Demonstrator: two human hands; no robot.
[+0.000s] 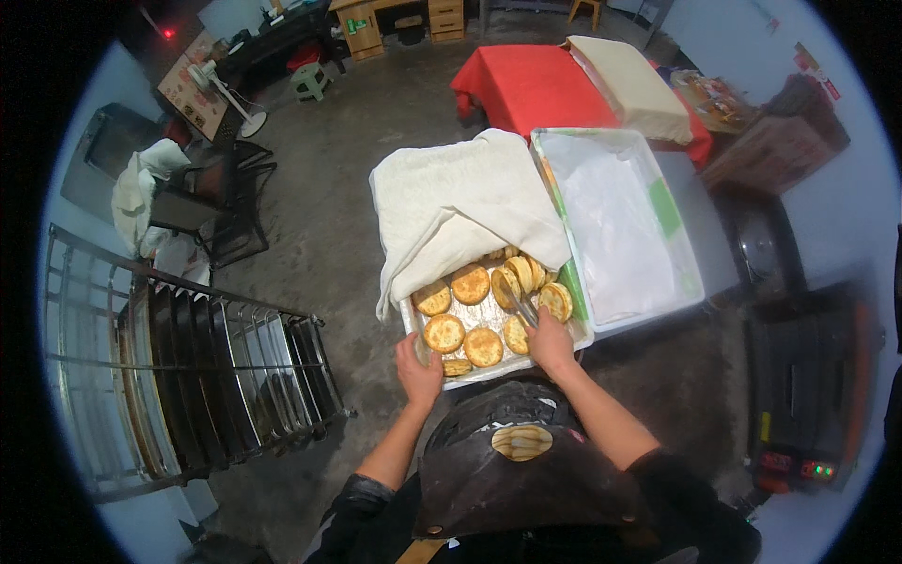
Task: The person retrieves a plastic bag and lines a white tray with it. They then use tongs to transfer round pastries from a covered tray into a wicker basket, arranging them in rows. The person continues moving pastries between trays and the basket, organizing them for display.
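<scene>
Round golden flatbreads (483, 347) lie in a shallow tray (489, 313) in front of me, some flat and others standing on edge in a row at its right. My right hand (552, 342) is closed around metal tongs (518, 303), whose tips reach down among the upright flatbreads; whether they pinch one I cannot tell. At the tray's near left corner, my left hand (419, 372) grips the rim, beside a flatbread. A cream cloth (465, 202) covers the far part of the tray and hides what lies under it.
Right of the tray is a white tub (693, 273) lined with white sheeting (615, 221). Behind it stands a table with a red cloth (521, 86). A metal rack (197, 367) of baking trays rises at the left. A dark machine (799, 376) stands at the right.
</scene>
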